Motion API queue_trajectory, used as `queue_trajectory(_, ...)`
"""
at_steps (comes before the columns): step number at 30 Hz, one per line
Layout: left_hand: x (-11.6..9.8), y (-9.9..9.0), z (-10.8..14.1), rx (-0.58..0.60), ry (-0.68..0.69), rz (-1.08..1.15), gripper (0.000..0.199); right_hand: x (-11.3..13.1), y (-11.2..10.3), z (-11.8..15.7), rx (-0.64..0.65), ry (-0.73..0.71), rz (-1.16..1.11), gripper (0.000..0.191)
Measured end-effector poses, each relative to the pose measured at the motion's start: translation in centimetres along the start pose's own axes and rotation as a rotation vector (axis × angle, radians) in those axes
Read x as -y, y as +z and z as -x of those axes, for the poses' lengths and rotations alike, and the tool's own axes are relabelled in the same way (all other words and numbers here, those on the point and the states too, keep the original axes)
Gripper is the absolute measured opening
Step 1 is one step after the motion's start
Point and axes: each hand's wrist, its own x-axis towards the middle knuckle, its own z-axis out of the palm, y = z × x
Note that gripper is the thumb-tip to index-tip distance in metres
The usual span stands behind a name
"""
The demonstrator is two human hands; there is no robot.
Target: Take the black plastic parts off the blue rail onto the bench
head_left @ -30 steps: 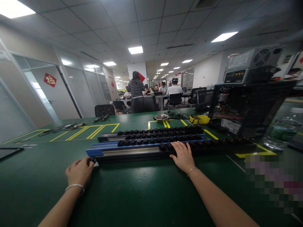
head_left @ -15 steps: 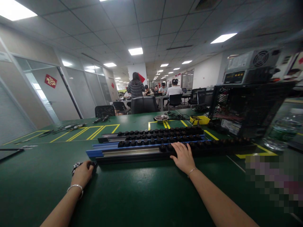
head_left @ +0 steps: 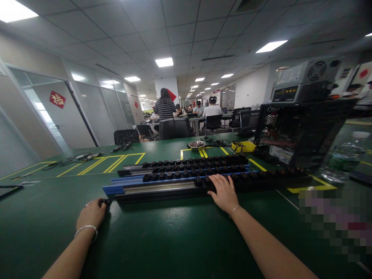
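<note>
At the near left end of the rails, my left hand (head_left: 90, 216) has its fingers closed round a small black part (head_left: 107, 203), mostly hidden by the hand. My right hand (head_left: 225, 192) lies over the front black rail (head_left: 162, 195), fingers stretched and slightly apart. Its fingertips touch the row of black knob-like pieces (head_left: 247, 176) seated along that rail. Bare silvery metal strip (head_left: 159, 188) shows along the rail's left part. Behind it lie a blue rail (head_left: 114, 189) and more rails bearing similar black pieces (head_left: 174, 169).
On the green table (head_left: 174, 244) stand a metal bowl (head_left: 197, 145), a yellow tray (head_left: 243, 147) and cables (head_left: 213, 142). At right are an open computer case (head_left: 302, 131) with power supplies (head_left: 308, 75) on top and a water bottle (head_left: 345, 159). Several people sit farther back.
My left hand has shifted slightly left and down, away from the rail end, with the black part. My right hand stays on the rail; the view has turned slightly.
</note>
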Motion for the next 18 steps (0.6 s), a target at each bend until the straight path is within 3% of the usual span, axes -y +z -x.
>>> queue_trajectory(5, -0.3, -0.3, 0.7, -0.055, -0.056, -0.013, 0.052, 0.1, -0.2, -0.1, 0.010, 0.002, -0.001, 0.046)
queue_trajectory(9, -2.6, -0.5, 1.6, -0.261, -0.124, 0.048, 0.052, 0.2, -0.2, -0.1, 0.008, 0.005, 0.004, 0.046)
queue_trajectory(14, -8.2, -0.6, 2.4, -0.561, 0.137, 0.173, 0.043, 0.1, -0.1, 0.0, -0.002, 0.005, 0.008, 0.047)
queue_trajectory(18, -14.4, -1.1, 4.5, -0.598, 0.468, 0.339, 0.032, 0.1, 0.0, 0.0, -0.004, 0.005, -0.003, 0.047)
